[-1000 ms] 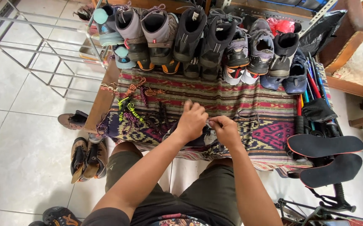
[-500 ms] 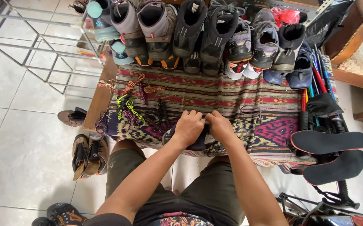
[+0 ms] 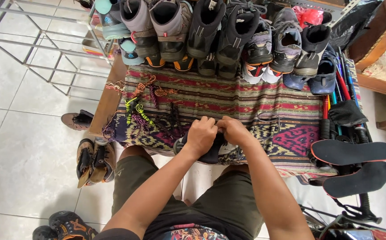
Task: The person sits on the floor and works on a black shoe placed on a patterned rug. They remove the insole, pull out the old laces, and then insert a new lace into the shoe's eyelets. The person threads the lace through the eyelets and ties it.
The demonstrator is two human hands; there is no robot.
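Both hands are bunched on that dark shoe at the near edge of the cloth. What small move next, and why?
Probably spread the hands a little to bare the shoe's top. The left hand and right hand meet over the dark shoe on the striped cloth, hiding what the fingers pinch; the loose laces lie to the left.

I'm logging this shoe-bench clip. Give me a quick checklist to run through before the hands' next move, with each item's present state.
1. Both hands on the dark shoe: ok; left hand and right hand meet over it.
2. Shoe resting on the woven cloth: ok, at the near edge.
3. Grip firm: cannot tell; fingers hidden.
4. Loose laces apart from the hands: ok, lying to the left.
5. Insoles out of the way: ok, far right.
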